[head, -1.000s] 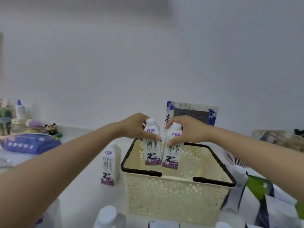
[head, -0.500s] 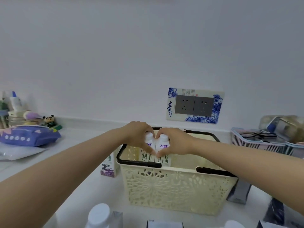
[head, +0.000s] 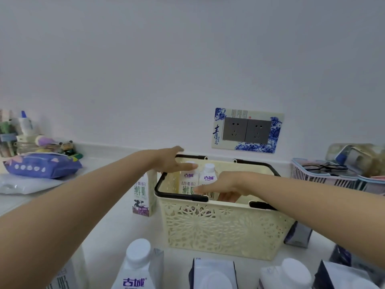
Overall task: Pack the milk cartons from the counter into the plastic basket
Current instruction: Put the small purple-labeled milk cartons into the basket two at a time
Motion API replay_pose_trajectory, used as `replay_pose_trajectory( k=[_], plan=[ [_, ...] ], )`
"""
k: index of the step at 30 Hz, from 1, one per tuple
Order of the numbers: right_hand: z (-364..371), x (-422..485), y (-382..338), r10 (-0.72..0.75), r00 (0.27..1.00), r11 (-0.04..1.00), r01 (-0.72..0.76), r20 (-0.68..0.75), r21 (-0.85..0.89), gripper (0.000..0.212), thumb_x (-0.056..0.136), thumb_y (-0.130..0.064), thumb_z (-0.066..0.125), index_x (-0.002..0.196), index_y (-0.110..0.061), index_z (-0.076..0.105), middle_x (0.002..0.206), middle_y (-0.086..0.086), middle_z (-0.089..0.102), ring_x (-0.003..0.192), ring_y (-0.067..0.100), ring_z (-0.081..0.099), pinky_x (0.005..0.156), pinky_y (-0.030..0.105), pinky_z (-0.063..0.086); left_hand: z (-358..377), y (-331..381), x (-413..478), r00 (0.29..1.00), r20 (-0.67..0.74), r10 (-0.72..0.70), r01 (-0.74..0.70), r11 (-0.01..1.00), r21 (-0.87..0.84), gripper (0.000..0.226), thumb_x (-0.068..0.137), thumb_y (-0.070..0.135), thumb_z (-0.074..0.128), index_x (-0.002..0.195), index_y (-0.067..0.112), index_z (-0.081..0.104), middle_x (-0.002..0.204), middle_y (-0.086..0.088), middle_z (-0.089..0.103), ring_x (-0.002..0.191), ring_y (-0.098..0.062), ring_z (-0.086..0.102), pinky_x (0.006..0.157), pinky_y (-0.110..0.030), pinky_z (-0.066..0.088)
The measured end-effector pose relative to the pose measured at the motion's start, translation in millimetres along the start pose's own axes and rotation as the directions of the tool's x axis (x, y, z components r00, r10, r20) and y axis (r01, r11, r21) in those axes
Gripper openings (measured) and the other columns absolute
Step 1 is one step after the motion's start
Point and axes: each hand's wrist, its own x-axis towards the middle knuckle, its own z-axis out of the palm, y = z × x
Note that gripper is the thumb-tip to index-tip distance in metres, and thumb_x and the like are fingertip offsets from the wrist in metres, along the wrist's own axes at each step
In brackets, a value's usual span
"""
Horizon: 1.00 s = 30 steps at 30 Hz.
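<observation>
A cream plastic basket (head: 225, 230) with black handles stands on the white counter. Two white milk cartons, one on the left (head: 188, 180) and one on the right (head: 209, 176), stand upright side by side inside it at the left end. My left hand (head: 173, 161) hovers open just over the left carton's cap. My right hand (head: 223, 185) is open, fingers spread, in front of the right carton and inside the basket rim. Another carton (head: 143, 192) stands on the counter left of the basket. Several more cartons (head: 137, 265) stand along the near edge.
A purple wipes pack (head: 41, 165) and small bottles and figures sit at the far left. A striped basket (head: 325, 176) with glasses stands at the right by the wall. A double wall socket (head: 248, 130) is behind the cream basket.
Both hands lowered the two cartons into the basket and let go of them. The fingers are now spread and lifting off the cartons.
</observation>
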Motion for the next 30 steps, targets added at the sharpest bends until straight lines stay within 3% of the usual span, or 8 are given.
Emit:
replay_pose_trajectory(
  k=[3,7,16,20,22,26,28,30],
  plan=[
    [5.4,5.5,-7.5,0.087,0.996,0.996,-0.086,-0.006,0.026,0.089,0.072,-0.07,0.061,0.135,-0.009,0.044,0.086,0.004,0.057,0.079,0.016,0.059,0.073,0.026,0.05,0.3,0.6,-3.0,0.999,-0.02,0.026,-0.027,0.998,-0.048,0.081,0.081,0.067,0.049,0.143,0.017,0.034,0.145,-0.005,0.046,0.126,-0.025,0.049,0.099,-0.035,0.039],
    [12.6,10.6,-12.7,0.1,0.995,0.993,-0.101,0.02,0.068,0.091,0.074,-0.069,0.059,0.138,-0.007,0.039,0.107,0.008,0.053,0.092,0.019,0.055,0.071,0.024,0.047,0.7,-1.5,-2.2,0.999,-0.023,0.031,-0.033,0.995,-0.099,0.074,0.082,0.062,0.056,0.139,0.018,0.04,0.136,-0.003,0.052,0.112,-0.021,0.054,0.088,-0.03,0.042],
    [7.3,6.8,-7.2,0.042,0.994,0.998,-0.047,0.099,0.052,0.088,0.075,-0.073,0.053,0.137,-0.013,0.042,0.123,0.013,0.057,0.099,0.022,0.057,0.088,0.029,0.049,3.6,-0.2,-3.6,0.999,-0.044,0.019,-0.027,0.982,-0.189,0.067,0.087,0.054,0.054,0.139,0.015,0.039,0.135,-0.008,0.053,0.112,-0.023,0.057,0.089,-0.033,0.049],
    [-6.0,-7.6,-7.0,0.041,0.993,0.998,-0.047,0.113,0.043,0.077,0.076,-0.074,0.049,0.118,-0.009,0.053,0.1,0.007,0.064,0.094,0.023,0.062,0.089,0.033,0.052,-7.6,0.6,-18.7,1.0,0.008,-0.019,0.02,0.957,-0.291,0.076,0.089,0.052,0.051,0.149,0.015,0.022,0.15,-0.011,0.04,0.12,-0.027,0.055,0.087,-0.032,0.052],
    [-19.4,-22.0,-12.2,0.025,0.996,1.0,-0.025,0.086,0.001,0.085,0.076,-0.075,0.047,0.125,-0.006,0.052,0.103,0.011,0.067,0.089,0.025,0.065,0.081,0.032,0.056,-20.6,-3.4,-33.4,1.0,-0.002,-0.003,0.002,0.947,-0.323,0.072,0.09,0.051,0.05,0.147,0.015,0.026,0.15,-0.01,0.042,0.111,-0.029,0.061,0.088,-0.037,0.055],
    [-39.1,-59.6,-32.2,-0.124,0.985,0.987,0.11,-0.121,-0.115,0.089,0.079,-0.071,0.049,0.135,-0.003,0.044,0.119,0.016,0.062,0.087,0.024,0.065,0.074,0.033,0.056,-46.4,-25.3,-76.6,0.998,-0.064,0.027,-0.043,0.967,-0.253,0.063,0.088,0.057,0.046,0.136,0.017,0.047,0.139,-0.003,0.052,0.107,-0.02,0.063,0.09,-0.035,0.053],
    [-39.1,-76.8,-45.0,-0.32,0.902,0.94,0.264,-0.292,-0.214,0.077,0.08,-0.066,0.054,0.125,-0.004,0.053,0.119,0.011,0.062,0.091,0.019,0.061,0.073,0.028,0.049,-52.2,-38.2,-104.0,0.996,-0.083,0.037,-0.057,0.968,-0.244,0.067,0.08,0.063,0.044,0.131,0.02,0.052,0.13,0.002,0.057,0.107,-0.016,0.064,0.093,-0.037,0.053],
    [-28.0,-94.6,-60.0,-0.485,0.814,0.874,0.465,-0.319,-0.141,0.053,0.081,-0.059,0.059,0.113,-0.017,0.06,0.116,-0.002,0.062,0.099,0.011,0.058,0.073,0.021,0.044,-52.3,-50.4,-134.2,0.991,-0.12,0.051,-0.079,0.967,-0.241,0.071,0.071,0.068,0.045,0.126,0.024,0.056,0.123,0.007,0.062,0.105,-0.011,0.064,0.094,-0.037,0.052]
  ],
)
